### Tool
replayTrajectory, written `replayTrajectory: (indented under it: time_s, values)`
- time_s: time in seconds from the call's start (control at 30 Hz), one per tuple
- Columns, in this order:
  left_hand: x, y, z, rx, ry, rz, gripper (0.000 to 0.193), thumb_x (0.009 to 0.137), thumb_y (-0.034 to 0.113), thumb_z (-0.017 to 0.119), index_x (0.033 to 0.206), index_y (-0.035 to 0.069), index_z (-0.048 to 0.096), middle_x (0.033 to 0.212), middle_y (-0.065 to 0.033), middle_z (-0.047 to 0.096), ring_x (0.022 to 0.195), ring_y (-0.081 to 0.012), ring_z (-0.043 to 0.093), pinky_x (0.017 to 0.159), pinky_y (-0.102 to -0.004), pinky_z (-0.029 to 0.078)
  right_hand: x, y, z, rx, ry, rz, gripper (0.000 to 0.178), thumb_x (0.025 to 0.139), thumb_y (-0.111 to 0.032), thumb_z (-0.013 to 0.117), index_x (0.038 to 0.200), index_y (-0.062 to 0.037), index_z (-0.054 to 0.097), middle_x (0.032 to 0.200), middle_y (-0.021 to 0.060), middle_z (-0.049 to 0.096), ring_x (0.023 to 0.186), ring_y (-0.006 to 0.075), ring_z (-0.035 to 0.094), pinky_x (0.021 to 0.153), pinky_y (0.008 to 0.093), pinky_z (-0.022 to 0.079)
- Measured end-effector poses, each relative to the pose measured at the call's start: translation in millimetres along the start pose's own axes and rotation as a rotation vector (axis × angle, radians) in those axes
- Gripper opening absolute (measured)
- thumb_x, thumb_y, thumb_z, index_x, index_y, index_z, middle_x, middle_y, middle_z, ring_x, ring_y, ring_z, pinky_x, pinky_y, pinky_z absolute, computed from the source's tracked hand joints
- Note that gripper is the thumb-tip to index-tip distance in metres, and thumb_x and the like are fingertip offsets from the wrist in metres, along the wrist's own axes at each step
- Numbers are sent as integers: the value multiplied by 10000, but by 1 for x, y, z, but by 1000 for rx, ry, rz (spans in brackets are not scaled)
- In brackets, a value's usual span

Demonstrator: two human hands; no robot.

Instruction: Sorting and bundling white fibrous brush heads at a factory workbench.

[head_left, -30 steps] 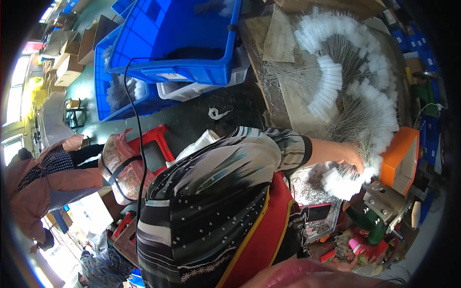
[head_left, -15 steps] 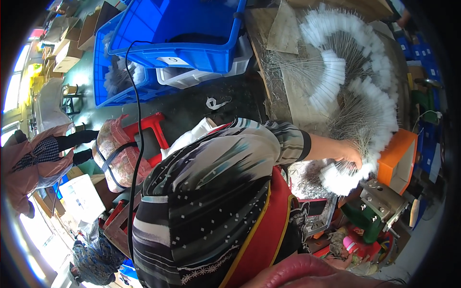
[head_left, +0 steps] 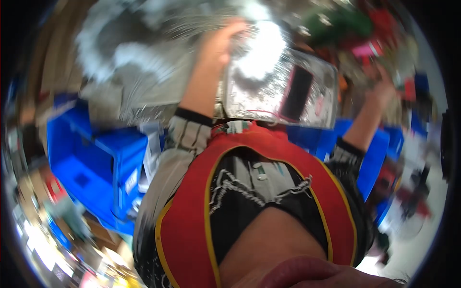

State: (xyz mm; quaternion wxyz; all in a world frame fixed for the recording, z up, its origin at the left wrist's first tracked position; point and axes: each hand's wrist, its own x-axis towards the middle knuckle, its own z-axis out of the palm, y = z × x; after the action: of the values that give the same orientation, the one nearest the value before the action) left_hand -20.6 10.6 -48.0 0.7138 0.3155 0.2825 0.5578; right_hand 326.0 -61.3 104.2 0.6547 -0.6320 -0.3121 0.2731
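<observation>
My left hand (head_left: 228,38), blurred, is closed around a bundle of thin wires with white ends (head_left: 266,45). Stems stick out leftward past its fingers, and the white ends glare above a foil-covered tray (head_left: 254,98). A phone with a pink edge (head_left: 296,93) lies on the tray's right part. To its left, more white-ended wires (head_left: 139,60) spread in curved rows. My right hand (head_left: 382,89) reaches forward on the right, near a pink object (head_left: 367,49); motion smears its fingers, and I cannot tell what they touch.
A green machine part (head_left: 338,24) stands beyond the tray, beside blurred red parts. Blue plastic crates (head_left: 127,168) stand at my left, and more blue bins (head_left: 372,158) at my right. Cardboard (head_left: 67,57) lies at the far left.
The view has swung round, bringing the tray before me and the crates to the left. My left hand with the wires is now over the tray, and my right hand has come into view.
</observation>
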Motion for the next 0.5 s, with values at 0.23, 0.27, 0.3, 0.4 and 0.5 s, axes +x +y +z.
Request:
replayTrajectory:
  time_s: [0.23,0.27,0.3,0.4,0.5]
  values:
    - [-13,18,38,-95,152,-140,228,764,23,542,982,-35,515,882,-158,587,757,-216,583,645,-282,488,-20,-18,4,119,-151,-156,110,705,-28,513,610,14,478,469,47,370,434,166,406,517,324,418]
    - [-16,19,42,-91,161,-136,227,767,25,539,984,-36,513,887,-161,587,758,-218,582,648,-286,488,-18,-16,1,117,-168,-175,113,705,-29,513,605,12,478,469,47,372,433,168,409,522,322,419]
    - [-15,20,41,-149,162,-157,241,719,-10,572,955,-42,531,875,-133,584,791,-219,572,708,-302,483,-16,-15,-2,116,-187,-194,117,705,-30,514,601,10,479,468,47,373,433,170,412,527,320,420]
    - [-20,25,42,-133,162,-164,250,729,0,566,971,-42,522,890,-149,585,796,-224,573,726,-307,480,-21,-15,4,119,-191,-178,124,704,-31,518,592,6,478,468,48,376,432,170,415,533,315,419]
    - [-19,25,39,-147,173,-151,263,732,-3,557,988,-47,518,904,-157,584,810,-232,572,752,-314,474,-18,-14,1,153,-208,-148,147,717,-25,520,582,3,468,469,48,376,440,173,419,534,306,415]
